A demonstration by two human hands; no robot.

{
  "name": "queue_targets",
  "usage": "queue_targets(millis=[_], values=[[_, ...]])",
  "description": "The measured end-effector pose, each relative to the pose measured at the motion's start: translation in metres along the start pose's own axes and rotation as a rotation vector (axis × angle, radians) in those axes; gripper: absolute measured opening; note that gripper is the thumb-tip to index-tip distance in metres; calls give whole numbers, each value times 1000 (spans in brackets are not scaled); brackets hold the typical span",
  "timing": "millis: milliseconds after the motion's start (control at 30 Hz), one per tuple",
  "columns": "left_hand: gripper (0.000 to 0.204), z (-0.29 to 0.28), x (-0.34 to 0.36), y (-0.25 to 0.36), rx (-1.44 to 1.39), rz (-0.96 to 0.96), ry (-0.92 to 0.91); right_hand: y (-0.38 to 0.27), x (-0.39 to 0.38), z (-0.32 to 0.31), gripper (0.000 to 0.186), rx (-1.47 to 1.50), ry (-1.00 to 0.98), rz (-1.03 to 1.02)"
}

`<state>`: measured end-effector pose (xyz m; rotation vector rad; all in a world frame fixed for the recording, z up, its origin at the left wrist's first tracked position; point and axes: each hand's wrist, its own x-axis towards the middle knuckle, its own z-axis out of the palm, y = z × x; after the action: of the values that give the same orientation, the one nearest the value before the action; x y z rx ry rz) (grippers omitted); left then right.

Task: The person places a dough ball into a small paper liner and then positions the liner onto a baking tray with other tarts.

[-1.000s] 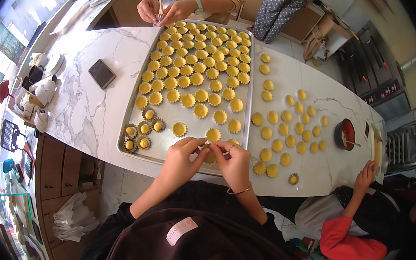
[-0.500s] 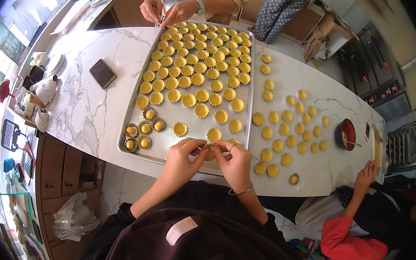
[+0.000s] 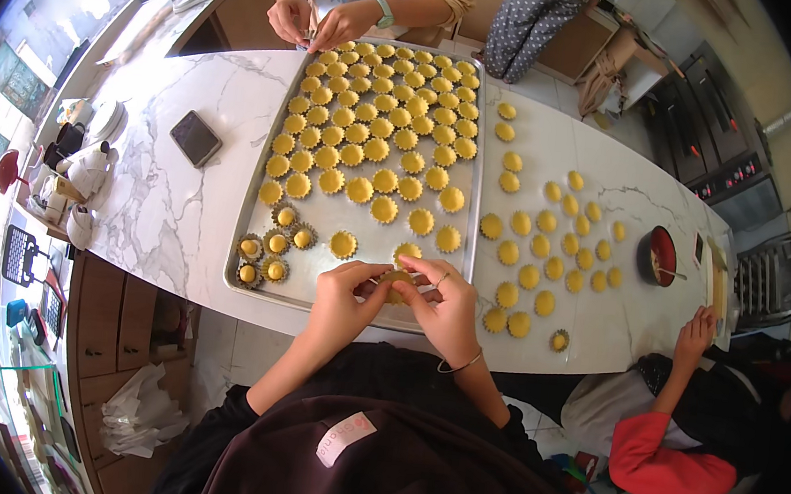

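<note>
Over the near edge of a large metal baking tray, my left hand and my right hand meet, both closed. Between their thumbs and fingertips they hold a small round tart shell of yellow dough; fingers cover much of it. Just beyond my fingertips lies another tart shell on the tray. Rows of fluted yellow tart shells fill the tray's far part. At its near left, several metal tart moulds each carry a small yellow dough ball.
Rounds of yellow dough lie on the marble table right of the tray, near a dark bowl with a spoon. A phone lies to the left. Across, a co-worker's hands pinch something small. Another person's hand rests at right.
My fingers have shifted slightly around the tart shell, my right fingers lifting a little above its far rim. The things on the tray and table stay in place.
</note>
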<state>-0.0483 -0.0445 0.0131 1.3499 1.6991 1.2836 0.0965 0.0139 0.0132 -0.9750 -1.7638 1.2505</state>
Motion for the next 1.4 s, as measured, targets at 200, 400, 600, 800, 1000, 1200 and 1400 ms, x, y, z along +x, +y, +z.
queue_targets(millis=[200, 400, 600, 800, 1000, 1200, 1400], values=[[20, -11, 4, -3, -228, -159, -140, -10, 5, -12, 34, -4, -167, -197], [27, -15, 6, -3, -477, -300, -202, -1, -1, -11, 33, 472, -258, 46], [28, -11, 2, -4, -519, -303, -143, 6, -3, -11, 34, 301, -250, -84], [28, -12, 3, -2, -529, -300, -133, 2, -3, -14, 51, 249, -270, -86], [28, -13, 4, -3, -528, -317, -138, 6, -1, -17, 52, 184, -293, -153], [23, -12, 4, -2, -492, -335, -138, 2, 0, -16, 49, 48, -224, -253], [23, -11, 4, -4, -406, -268, -184, 10, 8, -25, 35, 560, -308, 408]])
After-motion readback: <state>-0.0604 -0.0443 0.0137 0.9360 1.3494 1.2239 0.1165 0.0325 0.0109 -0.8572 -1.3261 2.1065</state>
